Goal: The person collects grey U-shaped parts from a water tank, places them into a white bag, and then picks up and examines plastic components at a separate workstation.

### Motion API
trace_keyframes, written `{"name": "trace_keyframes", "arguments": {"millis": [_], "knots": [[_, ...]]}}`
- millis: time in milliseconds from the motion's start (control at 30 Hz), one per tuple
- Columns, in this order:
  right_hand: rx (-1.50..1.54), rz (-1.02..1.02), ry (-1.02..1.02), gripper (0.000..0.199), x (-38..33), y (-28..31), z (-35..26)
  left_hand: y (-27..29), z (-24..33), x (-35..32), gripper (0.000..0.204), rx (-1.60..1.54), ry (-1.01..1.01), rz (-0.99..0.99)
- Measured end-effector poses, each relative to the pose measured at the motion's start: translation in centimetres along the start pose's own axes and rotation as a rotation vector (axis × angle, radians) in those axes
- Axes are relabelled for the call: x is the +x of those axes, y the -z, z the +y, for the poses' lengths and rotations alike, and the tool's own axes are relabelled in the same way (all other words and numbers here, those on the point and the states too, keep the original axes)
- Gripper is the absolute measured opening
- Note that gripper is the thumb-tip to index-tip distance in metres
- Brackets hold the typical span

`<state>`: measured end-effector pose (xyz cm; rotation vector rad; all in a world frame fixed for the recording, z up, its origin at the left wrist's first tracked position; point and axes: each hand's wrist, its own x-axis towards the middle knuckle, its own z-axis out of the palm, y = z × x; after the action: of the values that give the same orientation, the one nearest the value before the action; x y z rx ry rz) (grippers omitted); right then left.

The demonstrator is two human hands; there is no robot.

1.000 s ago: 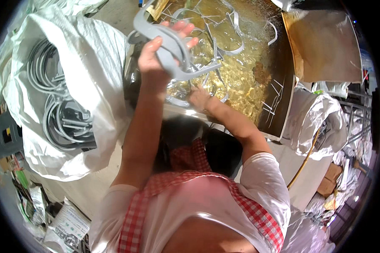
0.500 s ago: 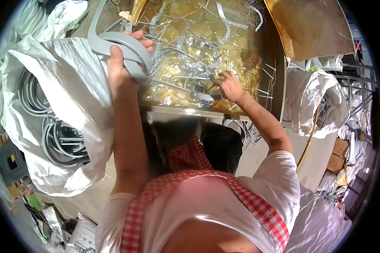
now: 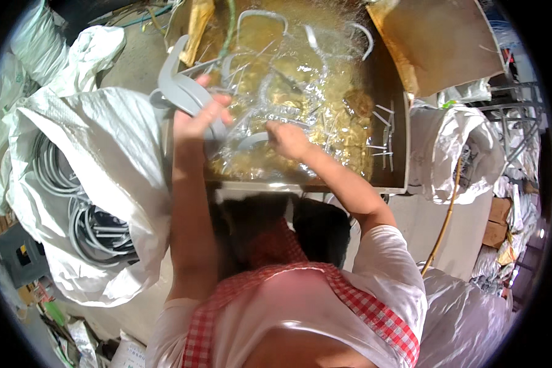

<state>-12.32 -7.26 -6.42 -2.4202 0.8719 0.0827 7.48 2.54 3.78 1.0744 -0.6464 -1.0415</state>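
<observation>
My left hand (image 3: pixel 203 116) is closed around a small bundle of curved grey plastic strips (image 3: pixel 189 89), raised above the left side of a metal tub of water. Its fingers are slightly smeared by motion. Low in the tub, my right hand (image 3: pixel 288 141) has its fingers closed on another curved grey strip (image 3: pixel 253 141), which sticks out to the left. The grip itself is partly hidden. Beyond the hands, more curved strips (image 3: pixel 262 13) and thin straight pieces lie in the yellowish, rippling water.
The tub's metal rim (image 3: pixel 343 189) runs in front of my body. At left stands a white woven sack (image 3: pixel 129 122) with coiled grey strips (image 3: pixel 98 230). To the right are another open sack (image 3: pixel 438 153) and a bamboo pole (image 3: pixel 446 224). A brown board (image 3: pixel 441 46) leans over the far right corner.
My right hand has moved left across the tub with the curved strip, closer to my left hand. The bundle in my left hand has turned and shifted slightly lower.
</observation>
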Motion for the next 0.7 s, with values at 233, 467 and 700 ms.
{"name": "trace_keyframes", "arguments": {"millis": [233, 467, 700], "knots": [[0.409, 0.087, 0.188, 0.026, -0.4, 14.4, 0.4, -3.9, -4.7, -0.1, 0.046, 0.277, 0.113, -0.337], [-0.083, 0.215, 0.067, 0.031, 3.4, 15.4, -0.6, -6.5, -2.4, -1.9, 0.060, -0.425, 0.265, -0.470], [0.330, 0.756, -0.534, 0.033, -3.8, 11.2, 10.4, -4.8, -3.8, -1.3, 0.055, -0.551, 0.232, -0.464]]}}
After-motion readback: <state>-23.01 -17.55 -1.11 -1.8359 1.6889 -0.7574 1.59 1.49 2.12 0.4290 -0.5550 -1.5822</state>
